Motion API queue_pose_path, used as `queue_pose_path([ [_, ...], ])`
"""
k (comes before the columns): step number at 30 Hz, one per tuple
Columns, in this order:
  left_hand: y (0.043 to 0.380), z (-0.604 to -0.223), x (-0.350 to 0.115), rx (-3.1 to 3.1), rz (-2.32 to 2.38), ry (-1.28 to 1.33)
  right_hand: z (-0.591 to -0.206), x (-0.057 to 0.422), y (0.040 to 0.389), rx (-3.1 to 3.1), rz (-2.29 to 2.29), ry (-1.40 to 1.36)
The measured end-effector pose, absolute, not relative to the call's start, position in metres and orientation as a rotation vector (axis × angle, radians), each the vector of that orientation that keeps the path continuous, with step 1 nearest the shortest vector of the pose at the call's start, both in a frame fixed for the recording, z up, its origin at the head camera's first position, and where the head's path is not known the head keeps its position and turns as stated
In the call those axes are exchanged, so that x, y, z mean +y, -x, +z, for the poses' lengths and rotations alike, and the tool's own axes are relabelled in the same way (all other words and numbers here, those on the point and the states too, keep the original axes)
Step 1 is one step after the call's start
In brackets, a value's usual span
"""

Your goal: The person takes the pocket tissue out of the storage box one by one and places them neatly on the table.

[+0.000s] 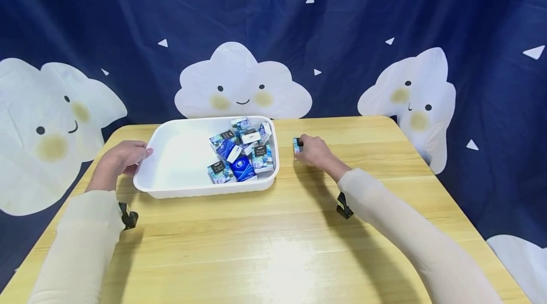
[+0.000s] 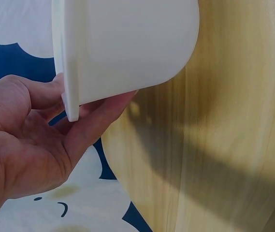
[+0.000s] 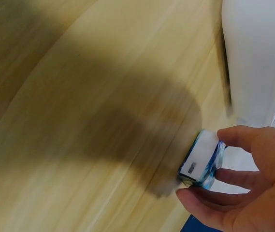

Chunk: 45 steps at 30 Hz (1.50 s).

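A white plastic bin (image 1: 175, 190) stands at the back of the table, with several small blue tissue packs (image 1: 242, 168) heaped in its right part. My left hand (image 1: 124, 156) holds the bin's left end; in the left wrist view the thumb lies at the rim (image 2: 71, 58) and the fingers reach under it. To the right of the bin, my right hand (image 1: 315, 152) pinches one small tissue pack (image 3: 202, 157) between thumb and fingers, low over the table. In the head view that hand partly covers the pack.
The wooden table (image 1: 239, 247) has rounded back corners. A dark blue curtain (image 1: 342, 19) with white smiling clouds hangs right behind it. Black wrist cameras (image 1: 344, 205) sit on both sleeves. The bin's right wall (image 3: 253, 63) is near the right hand.
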<state>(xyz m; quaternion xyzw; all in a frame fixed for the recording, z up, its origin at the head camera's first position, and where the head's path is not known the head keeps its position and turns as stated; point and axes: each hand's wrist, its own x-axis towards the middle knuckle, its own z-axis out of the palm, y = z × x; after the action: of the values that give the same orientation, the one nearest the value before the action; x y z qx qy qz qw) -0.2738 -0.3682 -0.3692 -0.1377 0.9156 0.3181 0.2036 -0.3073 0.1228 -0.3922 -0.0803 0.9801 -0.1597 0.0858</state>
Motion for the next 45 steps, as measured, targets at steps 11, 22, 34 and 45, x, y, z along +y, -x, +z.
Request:
queue_pose_path([
  [11, 0.275, -0.368, -0.366, 2.549, 0.888, 0.383, -0.4, 0.131, 0.316, 2.932, -0.545, 0.188],
  [22, 0.273, -0.367, -0.367, 2.551, 0.872, 0.389, -0.399, 0.127, 0.316, 2.934, -0.53, 0.173],
  [34, 0.273, -0.368, -0.368, 2.536, 0.886, 0.401, -0.401, 0.119, 0.317, 2.935, -0.546, 0.134],
  [45, 0.274, -0.37, -0.37, 2.533, 0.904, 0.397, -0.4, 0.118, 0.319, 2.924, -0.546, 0.14],
])
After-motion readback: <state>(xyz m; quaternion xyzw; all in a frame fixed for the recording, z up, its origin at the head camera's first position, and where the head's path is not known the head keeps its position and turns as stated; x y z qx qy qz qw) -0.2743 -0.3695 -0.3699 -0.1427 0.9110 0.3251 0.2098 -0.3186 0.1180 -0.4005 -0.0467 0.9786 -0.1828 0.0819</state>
